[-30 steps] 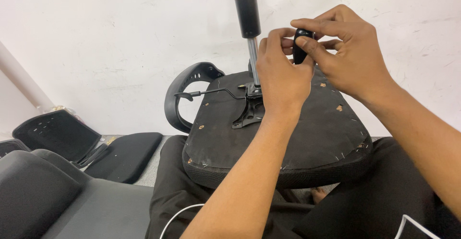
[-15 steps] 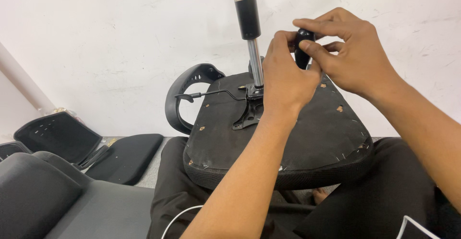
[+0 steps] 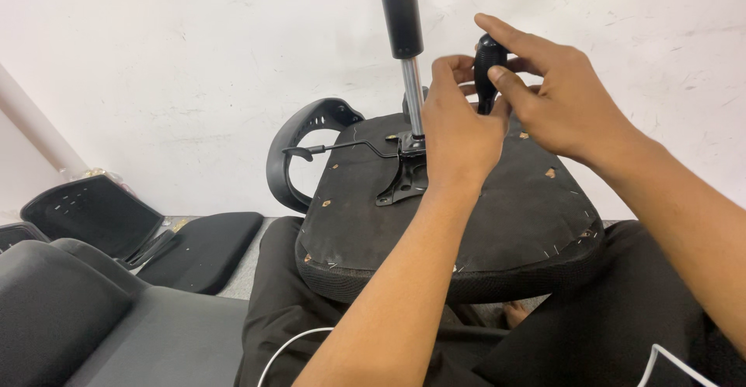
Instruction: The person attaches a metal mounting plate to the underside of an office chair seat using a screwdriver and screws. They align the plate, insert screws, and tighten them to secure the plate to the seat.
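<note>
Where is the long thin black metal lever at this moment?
In the head view, the long thin black metal lever lies left of centre across the upturned black seat's underside, running from the curved black armrest to the mounting plate.

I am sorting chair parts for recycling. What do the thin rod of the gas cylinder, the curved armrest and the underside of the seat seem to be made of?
The thin rod looks like polished metal: silvery, with a bright shine. The curved armrest seems to be moulded black plastic, smooth and slightly glossy. The underside of the seat appears covered in thin dark fabric, matt, fastened with small staples along its edge; what lies beneath is hidden.
</note>
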